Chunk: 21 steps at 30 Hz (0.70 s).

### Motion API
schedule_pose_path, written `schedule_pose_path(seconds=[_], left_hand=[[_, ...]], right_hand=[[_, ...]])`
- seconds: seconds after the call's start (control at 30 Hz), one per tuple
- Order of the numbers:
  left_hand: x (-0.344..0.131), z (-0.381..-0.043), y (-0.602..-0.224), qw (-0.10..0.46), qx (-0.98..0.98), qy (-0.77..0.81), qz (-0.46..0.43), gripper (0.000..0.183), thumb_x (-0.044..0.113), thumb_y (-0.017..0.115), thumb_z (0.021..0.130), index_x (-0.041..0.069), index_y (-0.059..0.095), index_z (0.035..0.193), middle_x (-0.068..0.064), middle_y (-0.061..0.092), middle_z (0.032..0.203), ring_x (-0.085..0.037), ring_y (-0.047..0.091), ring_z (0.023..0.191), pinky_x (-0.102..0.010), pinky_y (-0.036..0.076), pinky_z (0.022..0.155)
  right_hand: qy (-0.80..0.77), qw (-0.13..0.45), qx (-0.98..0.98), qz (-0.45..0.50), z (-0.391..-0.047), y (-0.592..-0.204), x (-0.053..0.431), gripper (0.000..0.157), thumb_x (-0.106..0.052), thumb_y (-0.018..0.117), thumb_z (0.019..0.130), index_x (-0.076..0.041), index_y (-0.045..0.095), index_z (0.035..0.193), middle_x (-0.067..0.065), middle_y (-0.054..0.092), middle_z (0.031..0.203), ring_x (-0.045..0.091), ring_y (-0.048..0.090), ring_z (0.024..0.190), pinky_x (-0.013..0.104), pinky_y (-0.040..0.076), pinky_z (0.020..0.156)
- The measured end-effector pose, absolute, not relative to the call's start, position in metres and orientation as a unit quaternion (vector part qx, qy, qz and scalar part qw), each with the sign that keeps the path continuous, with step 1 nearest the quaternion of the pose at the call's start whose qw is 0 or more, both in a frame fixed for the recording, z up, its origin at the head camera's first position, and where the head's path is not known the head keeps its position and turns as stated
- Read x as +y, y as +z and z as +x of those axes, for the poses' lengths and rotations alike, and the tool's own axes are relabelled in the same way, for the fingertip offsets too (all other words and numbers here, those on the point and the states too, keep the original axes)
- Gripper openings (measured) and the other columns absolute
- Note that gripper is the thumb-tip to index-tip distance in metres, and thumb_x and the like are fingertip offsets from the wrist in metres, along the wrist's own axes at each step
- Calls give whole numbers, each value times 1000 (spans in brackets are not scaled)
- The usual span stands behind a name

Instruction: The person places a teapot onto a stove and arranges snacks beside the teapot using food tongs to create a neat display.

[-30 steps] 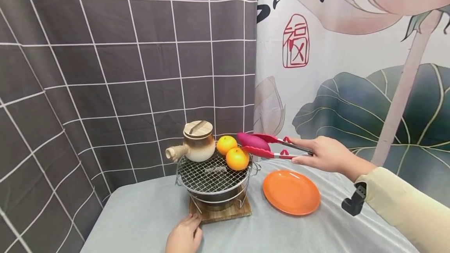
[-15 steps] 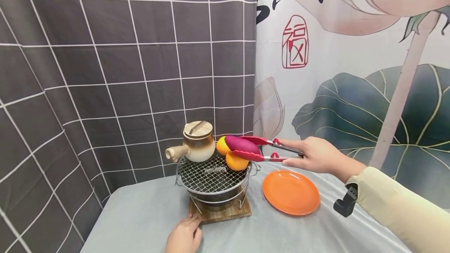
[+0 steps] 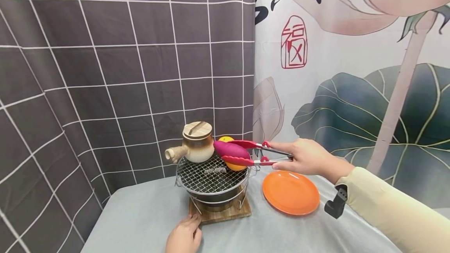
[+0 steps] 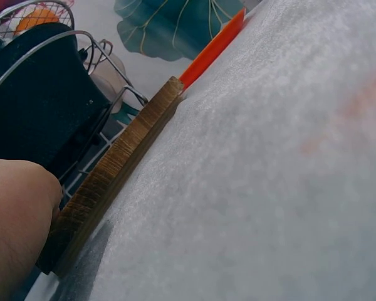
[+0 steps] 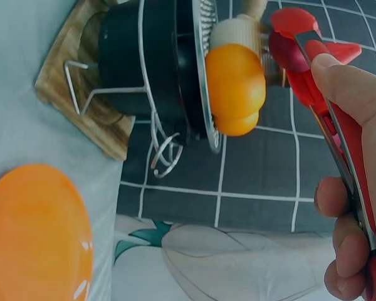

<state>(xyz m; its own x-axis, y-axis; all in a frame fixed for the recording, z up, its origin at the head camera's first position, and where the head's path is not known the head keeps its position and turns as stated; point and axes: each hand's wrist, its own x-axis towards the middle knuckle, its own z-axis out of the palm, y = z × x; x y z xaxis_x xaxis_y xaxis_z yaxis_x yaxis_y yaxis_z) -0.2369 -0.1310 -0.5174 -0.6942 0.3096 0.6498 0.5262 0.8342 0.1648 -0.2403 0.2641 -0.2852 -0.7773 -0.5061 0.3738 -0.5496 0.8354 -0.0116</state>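
Observation:
My right hand (image 3: 309, 157) holds red-tipped tongs (image 3: 251, 161), its thumb and fingers around the handles. Between the tong heads is a smooth magenta-purple sweet potato (image 3: 230, 150), above the right side of the round grill rack (image 3: 200, 179). Two oranges are behind and below it: one orange (image 3: 236, 166) in front, another orange (image 3: 226, 139) at the back, both partly hidden in the head view. My left hand (image 3: 184, 235) rests with its fingers at the front-left corner of the wooden board (image 3: 226, 214) under the stove; its fingertips are hidden in the left wrist view.
A clay teapot (image 3: 200, 150) with a wooden lid and side handle stands on the rack's back left. A small grey piece (image 3: 215, 170) lies mid-rack. Right of the stove is an orange plate (image 3: 291, 193). A grid-patterned curtain (image 3: 158, 65) hangs behind.
My right hand has moved left with the tongs and sweet potato, from the rack's right edge to over the oranges and closer to the teapot. My left hand stays at the board.

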Motion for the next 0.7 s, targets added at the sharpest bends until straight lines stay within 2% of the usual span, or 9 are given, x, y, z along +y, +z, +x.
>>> schedule_pose_path(seconds=[0.37, 0.7], left_hand=[[-132, -237, -517, 325, -900, -170, -234, 25, 5, 71, 75, 4, 79, 99, -9, 77, 103, -27, 74, 97, -42, 59, 85], [-131, -239, -520, 347, -891, -166, -243, 25, 5, 72, 73, 4, 79, 97, -9, 77, 100, -26, 74, 94, -41, 60, 84]], right_hand=[[65, 160, -940, 294, -244, -291, 244, 71, -65, 65, 87, -27, 56, 146, -15, 33, 54, 3, 36, 50, 23, 27, 47], [69, 145, -937, 310, -247, -301, 226, 70, -63, 68, 86, -27, 57, 145, -15, 37, 55, 3, 38, 52, 23, 30, 48]])
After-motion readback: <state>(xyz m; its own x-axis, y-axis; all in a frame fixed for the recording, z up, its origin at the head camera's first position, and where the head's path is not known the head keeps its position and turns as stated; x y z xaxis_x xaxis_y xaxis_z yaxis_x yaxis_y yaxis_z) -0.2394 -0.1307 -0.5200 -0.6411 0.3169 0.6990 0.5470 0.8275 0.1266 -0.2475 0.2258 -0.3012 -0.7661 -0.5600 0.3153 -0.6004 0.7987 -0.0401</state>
